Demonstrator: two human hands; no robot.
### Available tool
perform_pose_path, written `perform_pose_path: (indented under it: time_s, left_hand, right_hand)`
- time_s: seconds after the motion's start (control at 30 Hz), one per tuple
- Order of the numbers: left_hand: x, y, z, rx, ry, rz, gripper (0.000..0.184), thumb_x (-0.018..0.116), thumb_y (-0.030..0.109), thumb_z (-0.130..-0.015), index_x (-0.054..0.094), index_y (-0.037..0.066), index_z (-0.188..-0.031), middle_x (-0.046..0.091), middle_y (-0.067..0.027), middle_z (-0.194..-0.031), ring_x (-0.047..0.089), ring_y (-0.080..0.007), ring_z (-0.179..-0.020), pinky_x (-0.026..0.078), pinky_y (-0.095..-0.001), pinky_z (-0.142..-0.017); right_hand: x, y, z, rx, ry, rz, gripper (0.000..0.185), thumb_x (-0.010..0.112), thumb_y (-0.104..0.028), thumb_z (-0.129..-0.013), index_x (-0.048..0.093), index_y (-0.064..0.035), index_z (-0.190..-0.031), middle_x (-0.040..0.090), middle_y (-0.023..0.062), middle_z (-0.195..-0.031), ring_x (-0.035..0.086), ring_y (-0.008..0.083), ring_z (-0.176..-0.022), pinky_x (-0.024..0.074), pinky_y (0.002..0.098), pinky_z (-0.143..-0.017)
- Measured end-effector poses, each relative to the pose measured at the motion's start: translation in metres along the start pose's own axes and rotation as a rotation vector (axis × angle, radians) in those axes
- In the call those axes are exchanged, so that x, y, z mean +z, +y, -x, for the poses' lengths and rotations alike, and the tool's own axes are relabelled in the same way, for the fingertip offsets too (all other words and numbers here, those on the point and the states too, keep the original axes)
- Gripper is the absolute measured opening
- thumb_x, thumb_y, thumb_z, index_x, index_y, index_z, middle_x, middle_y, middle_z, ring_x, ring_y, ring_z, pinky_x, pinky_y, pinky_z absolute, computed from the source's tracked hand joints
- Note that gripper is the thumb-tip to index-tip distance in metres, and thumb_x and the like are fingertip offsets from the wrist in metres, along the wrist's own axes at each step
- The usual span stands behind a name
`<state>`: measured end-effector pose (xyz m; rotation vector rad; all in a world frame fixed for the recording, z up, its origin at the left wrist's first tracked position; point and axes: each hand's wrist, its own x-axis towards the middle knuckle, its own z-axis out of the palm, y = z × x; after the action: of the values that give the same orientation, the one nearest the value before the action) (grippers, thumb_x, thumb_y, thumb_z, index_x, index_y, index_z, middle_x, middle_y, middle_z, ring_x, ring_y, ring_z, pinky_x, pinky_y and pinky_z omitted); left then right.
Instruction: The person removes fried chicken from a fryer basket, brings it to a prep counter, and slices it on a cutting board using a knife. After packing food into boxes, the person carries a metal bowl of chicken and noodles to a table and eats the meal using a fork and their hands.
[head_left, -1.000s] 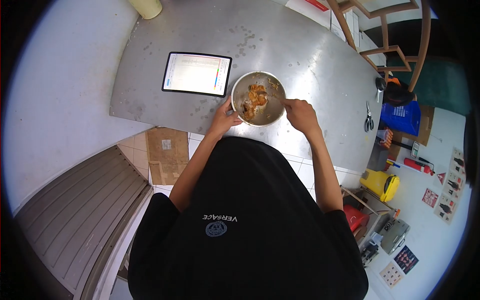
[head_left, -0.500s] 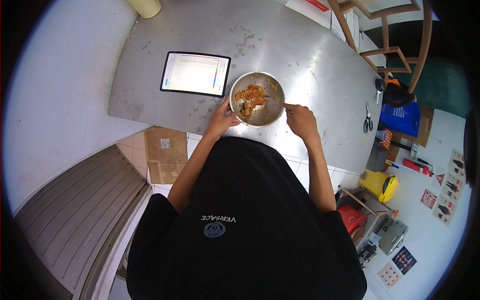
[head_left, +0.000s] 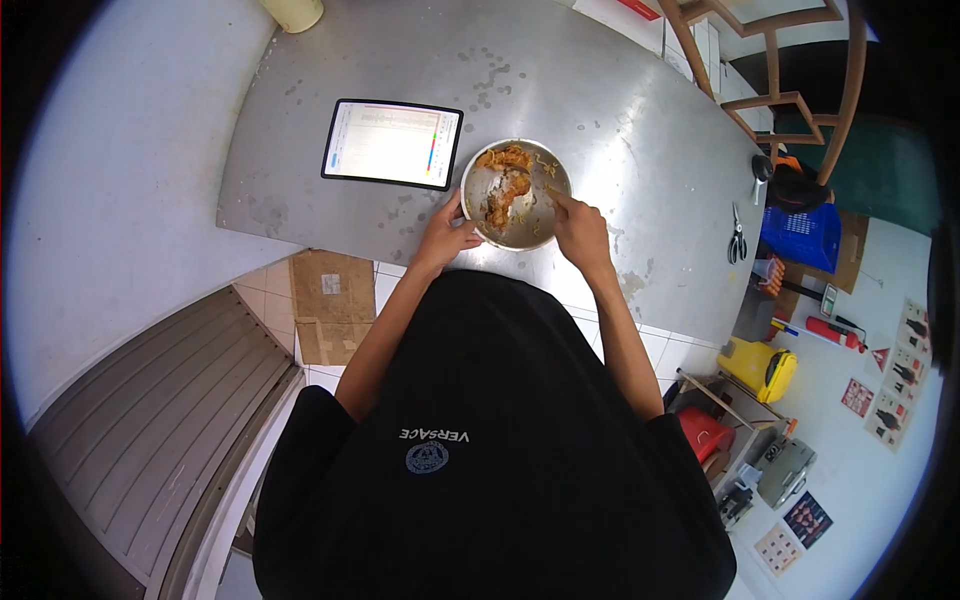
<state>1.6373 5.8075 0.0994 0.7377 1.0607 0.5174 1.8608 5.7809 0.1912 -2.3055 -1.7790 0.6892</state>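
Observation:
A round metal bowl (head_left: pixel 545 226) stands near the table's front edge. Inside it, orange-brown food (head_left: pixel 508 190) lies in two clumps, with pale noodle-like strands stuck to the wall. My left hand (head_left: pixel 444 236) grips the bowl's rim on its left side, thumb toward the front. At the right rim is my right hand (head_left: pixel 582 232), its fingers closed around a thin utensil reaching into the bowl. Most of that utensil is hidden or too small to make out, so I cannot tell its kind.
A lit tablet (head_left: pixel 390 143) lies left of the bowl on the metal table (head_left: pixel 400 60). Scissors (head_left: pixel 737 236) and a black-ended utensil (head_left: pixel 762 172) lie at the right edge. A pale yellow container (head_left: pixel 292 12) stands at the far left corner. Brown metal bars rise at the far right.
My right hand has moved left and slightly up, from outside the right rim to over it. The food has parted into an upper and a lower clump. My left hand stays on the rim.

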Motion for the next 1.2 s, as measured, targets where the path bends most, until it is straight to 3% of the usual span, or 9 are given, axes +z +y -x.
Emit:
perform_pose_path:
  time_s: [0.3,0.5,0.67,0.83,0.93,1.0,1.07,1.13,1.2]
  left_hand:
    - [-0.002,-0.003,-0.004,0.027,-0.008,0.030,0.074,0.054,-0.003,-0.094,0.020,0.016,-0.156,0.048,-0.0219,-0.140,0.071,-0.0200,-0.081,0.062,-0.0283,-0.072]
    - [-0.001,-0.004,-0.005,0.022,-0.017,0.026,0.075,0.053,-0.003,-0.094,0.017,0.015,-0.156,0.047,-0.0220,-0.140,0.071,-0.0210,-0.083,0.062,-0.0296,-0.074]
    - [0.001,-0.001,-0.004,-0.004,-0.019,0.069,0.076,0.053,-0.004,-0.093,0.015,0.014,-0.157,0.046,-0.0223,-0.142,0.070,-0.0219,-0.087,0.062,-0.0307,-0.076]
    - [0.004,0.000,-0.003,-0.032,0.015,0.017,0.070,0.047,-0.003,-0.096,0.018,0.019,-0.157,0.051,-0.0148,-0.139,0.069,-0.0204,-0.093,0.060,-0.0311,-0.083]
    - [0.002,-0.001,-0.003,0.008,-0.022,0.057,0.075,0.052,-0.004,-0.094,0.013,0.010,-0.156,0.044,-0.0215,-0.143,0.070,-0.0221,-0.088,0.062,-0.0309,-0.076]
    - [0.002,-0.008,-0.006,0.022,-0.010,0.049,0.075,0.052,-0.004,-0.094,0.014,0.011,-0.156,0.044,-0.0222,-0.144,0.070,-0.0221,-0.088,0.062,-0.0306,-0.076]
    - [0.002,-0.011,-0.004,0.035,0.005,0.050,0.075,0.052,-0.004,-0.094,0.014,0.012,-0.156,0.043,-0.0229,-0.144,0.070,-0.0222,-0.087,0.062,-0.0303,-0.076]
    - [0.002,-0.006,-0.003,0.048,0.001,0.014,0.075,0.052,-0.004,-0.094,0.015,0.012,-0.156,0.043,-0.0239,-0.144,0.070,-0.0223,-0.086,0.062,-0.0301,-0.075]
    - [0.001,-0.008,-0.004,0.040,0.003,0.035,0.075,0.052,-0.004,-0.094,0.015,0.012,-0.156,0.043,-0.0240,-0.144,0.070,-0.0222,-0.086,0.062,-0.0302,-0.075]
  right_hand:
    - [-0.016,0.007,0.002,0.049,0.003,0.044,0.027,0.053,-0.019,-0.094,0.072,-0.0144,-0.114,0.070,0.0204,-0.086,0.068,0.0393,-0.077,0.0536,0.0466,-0.073]
    - [-0.001,-0.014,-0.002,-0.021,-0.085,0.204,0.030,0.056,-0.009,-0.084,0.065,-0.0075,-0.113,0.069,0.0242,-0.084,0.069,0.0417,-0.080,0.0565,0.0498,-0.071]
    - [0.018,-0.018,-0.002,-0.074,-0.080,0.288,0.033,0.060,-0.011,-0.081,0.064,-0.0076,-0.114,0.068,0.0226,-0.079,0.068,0.0411,-0.075,0.0568,0.0498,-0.067]
    - [0.023,-0.016,-0.023,-0.026,-0.167,0.231,0.024,0.054,-0.013,-0.086,0.069,-0.0014,-0.101,0.068,0.0271,-0.091,0.069,0.0406,-0.086,0.0575,0.0481,-0.074]
    - [0.048,0.023,-0.056,-0.101,-0.123,0.121,0.041,0.052,-0.011,-0.081,0.070,-0.0120,-0.118,0.067,0.0282,-0.082,0.069,0.0414,-0.077,0.0574,0.0484,-0.071]
    - [0.022,0.025,-0.059,-0.143,-0.195,-0.009,0.038,0.052,-0.011,-0.082,0.071,-0.0113,-0.116,0.067,0.0249,-0.076,0.070,0.0389,-0.077,0.0568,0.0458,-0.071]
    - [0.005,0.022,-0.056,0.289,-0.515,-0.356,0.035,0.053,-0.013,-0.085,0.072,-0.0101,-0.114,0.069,0.0228,-0.078,0.070,0.0359,-0.077,0.0556,0.0423,-0.073]
    - [-0.003,0.018,-0.043,0.258,-0.520,-0.306,0.033,0.054,-0.014,-0.087,0.071,-0.0097,-0.115,0.071,0.0203,-0.084,0.070,0.0328,-0.079,0.0543,0.0397,-0.076]
    - [0.002,0.021,-0.025,-0.049,-0.213,-0.171,0.034,0.053,-0.015,-0.088,0.071,-0.0115,-0.117,0.072,0.0206,-0.090,0.070,0.0332,-0.081,0.0541,0.0399,-0.078]
